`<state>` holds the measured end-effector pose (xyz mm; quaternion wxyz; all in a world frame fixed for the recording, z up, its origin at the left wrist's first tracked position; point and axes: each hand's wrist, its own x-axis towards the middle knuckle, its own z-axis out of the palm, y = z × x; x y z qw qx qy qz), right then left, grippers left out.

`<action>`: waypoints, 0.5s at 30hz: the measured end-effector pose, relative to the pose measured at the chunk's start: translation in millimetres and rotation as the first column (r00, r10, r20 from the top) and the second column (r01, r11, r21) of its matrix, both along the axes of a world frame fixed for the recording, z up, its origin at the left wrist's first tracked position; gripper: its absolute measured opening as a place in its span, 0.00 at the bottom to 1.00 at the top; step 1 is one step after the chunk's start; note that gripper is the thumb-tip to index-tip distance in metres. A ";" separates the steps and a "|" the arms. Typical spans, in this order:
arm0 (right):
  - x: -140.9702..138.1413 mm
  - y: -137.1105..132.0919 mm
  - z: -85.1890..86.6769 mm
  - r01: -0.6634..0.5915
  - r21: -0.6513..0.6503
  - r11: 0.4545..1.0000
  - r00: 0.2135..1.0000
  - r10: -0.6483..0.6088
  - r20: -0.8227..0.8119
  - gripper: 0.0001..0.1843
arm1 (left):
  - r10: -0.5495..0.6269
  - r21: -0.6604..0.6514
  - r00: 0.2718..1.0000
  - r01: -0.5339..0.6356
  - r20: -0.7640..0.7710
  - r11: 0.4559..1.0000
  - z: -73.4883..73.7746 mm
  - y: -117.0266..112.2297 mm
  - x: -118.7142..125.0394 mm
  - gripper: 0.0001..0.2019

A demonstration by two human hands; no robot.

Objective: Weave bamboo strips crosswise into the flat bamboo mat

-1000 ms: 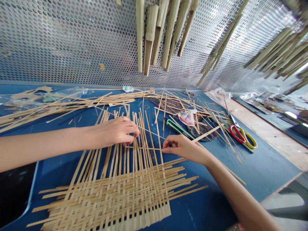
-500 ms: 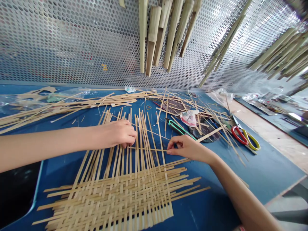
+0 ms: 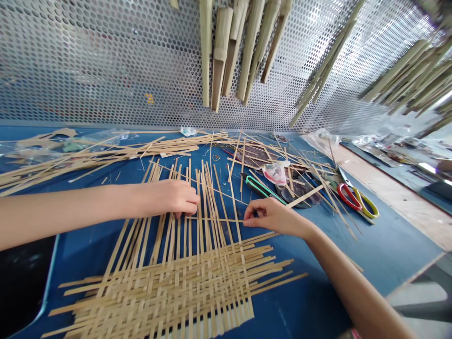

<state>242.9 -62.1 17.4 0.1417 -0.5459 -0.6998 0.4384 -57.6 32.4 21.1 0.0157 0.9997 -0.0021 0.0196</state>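
Observation:
A half-woven mat of pale bamboo strips (image 3: pixel 176 282) lies on the blue table (image 3: pixel 381 249), its upright strips fanning away from me. A thin crosswise strip (image 3: pixel 215 219) runs through the uprights above the woven part. My left hand (image 3: pixel 173 197) rests curled on the uprights, fingertips pinched at the strip's left end. My right hand (image 3: pixel 271 216) pinches the strip's right end between thumb and forefinger.
Loose bamboo strips (image 3: pixel 106 153) are piled at the back left and centre. Red-and-yellow scissors (image 3: pixel 356 200), a green-handled tool (image 3: pixel 261 186) and plastic bags (image 3: pixel 275 172) lie at the right. Split bamboo poles (image 3: pixel 226 52) hang against the perforated metal wall (image 3: pixel 88 61).
My left hand has drawn back a little leftward along the uprights. My right hand has stayed at the strip's right end. The view has shifted slightly.

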 end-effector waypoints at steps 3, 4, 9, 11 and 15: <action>0.8 0.9 -1.0 -0.010 0.001 1.000 1.000 0.010 -0.003 0.09 | -0.040 0.069 0.999 0.038 0.023 0.997 -2.6 2.4 1.1 0.11; 0.9 1.1 -1.2 -0.012 0.002 1.000 1.000 0.012 0.002 0.09 | -0.045 0.083 0.999 0.043 0.026 0.996 -3.0 2.7 1.2 0.11; -0.2 0.7 -0.5 -0.010 0.008 1.000 1.000 0.009 0.009 0.10 | -0.027 0.098 0.999 0.025 0.018 0.995 -2.9 1.7 1.4 0.12; -1.4 0.3 0.5 -0.010 -0.003 1.000 1.000 0.010 -0.003 0.10 | -0.022 0.107 1.000 0.020 0.015 0.994 -3.4 1.6 1.7 0.12; -3.7 0.0 2.5 -0.014 -0.003 1.000 1.000 0.014 0.002 0.09 | -0.015 0.134 1.000 0.015 0.001 0.991 -3.0 0.8 2.9 0.11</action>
